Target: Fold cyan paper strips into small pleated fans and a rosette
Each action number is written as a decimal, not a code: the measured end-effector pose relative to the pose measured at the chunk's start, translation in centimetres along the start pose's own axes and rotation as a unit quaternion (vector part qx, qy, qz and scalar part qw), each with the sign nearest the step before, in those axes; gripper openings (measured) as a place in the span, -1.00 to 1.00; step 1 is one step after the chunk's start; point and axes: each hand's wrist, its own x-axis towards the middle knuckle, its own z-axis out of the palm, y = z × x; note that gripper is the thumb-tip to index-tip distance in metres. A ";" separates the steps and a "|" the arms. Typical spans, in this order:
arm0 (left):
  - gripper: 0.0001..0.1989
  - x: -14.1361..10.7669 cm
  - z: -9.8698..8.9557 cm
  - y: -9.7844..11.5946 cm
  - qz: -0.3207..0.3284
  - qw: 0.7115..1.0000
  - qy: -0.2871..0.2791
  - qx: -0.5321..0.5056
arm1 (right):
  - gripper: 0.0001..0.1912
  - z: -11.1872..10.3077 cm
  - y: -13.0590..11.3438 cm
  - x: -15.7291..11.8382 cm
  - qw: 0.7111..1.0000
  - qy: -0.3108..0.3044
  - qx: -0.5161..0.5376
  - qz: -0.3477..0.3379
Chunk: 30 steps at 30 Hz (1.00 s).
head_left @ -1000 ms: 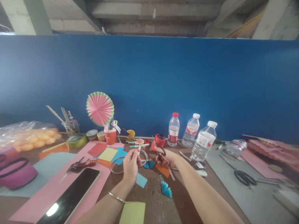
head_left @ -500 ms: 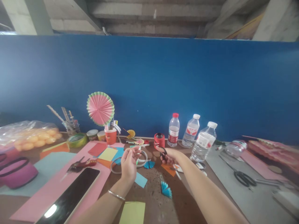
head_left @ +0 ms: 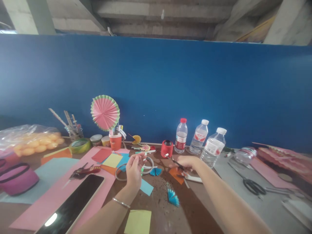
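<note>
My left hand point(head_left: 133, 165) is raised over the middle of the table, thumb and fingers pinched together. A small whitish strip point(head_left: 145, 154) shows at its fingertips; whether it is held there or lies behind is hard to tell. My right hand point(head_left: 187, 162) is closed around small dark scissors point(head_left: 179, 163), whose tips point left toward the red tape dispenser point(head_left: 167, 149). Small white bits show near those tips. Below the hands lie a blue paper square point(head_left: 147, 188), a folded blue paper fan point(head_left: 173, 197) and another blue fan point(head_left: 155, 171).
Three water bottles point(head_left: 181, 136) stand along the blue wall. A phone point(head_left: 73, 201) lies on pink paper point(head_left: 31, 216) at left. A pink pleated paper disc point(head_left: 105, 113) rises from a red cup point(head_left: 115, 142). Black-handled scissors point(head_left: 254, 187) lie on grey board at right.
My right hand has moved a little to the right and lowered the scissors, turning them so the blades show. My left hand stays almost in place.
</note>
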 end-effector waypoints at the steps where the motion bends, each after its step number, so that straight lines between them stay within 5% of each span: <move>1: -0.86 0.0 0.0 0.0 0.000 1.000 0.002 -0.002 | -0.50 -0.2 0.1 -0.5 0.999 0.006 -0.042 -0.014; 8: -0.87 -0.1 0.1 0.1 -0.001 1.000 0.012 0.000 | -0.61 -0.6 1.4 -3.6 0.983 0.080 -0.149 -0.076; 17: -0.88 -0.1 0.1 0.0 0.005 0.999 0.014 0.043 | -0.75 0.9 5.2 -3.9 0.947 0.303 -0.037 -0.101; 26: -0.89 -0.3 0.2 0.0 0.026 0.997 0.007 0.076 | -0.81 -0.5 7.5 -3.7 0.922 0.345 -0.167 0.054; 30: -0.90 -0.1 0.1 -0.1 0.029 0.997 0.018 0.069 | -0.88 0.1 7.3 -3.4 0.914 0.359 -0.176 0.062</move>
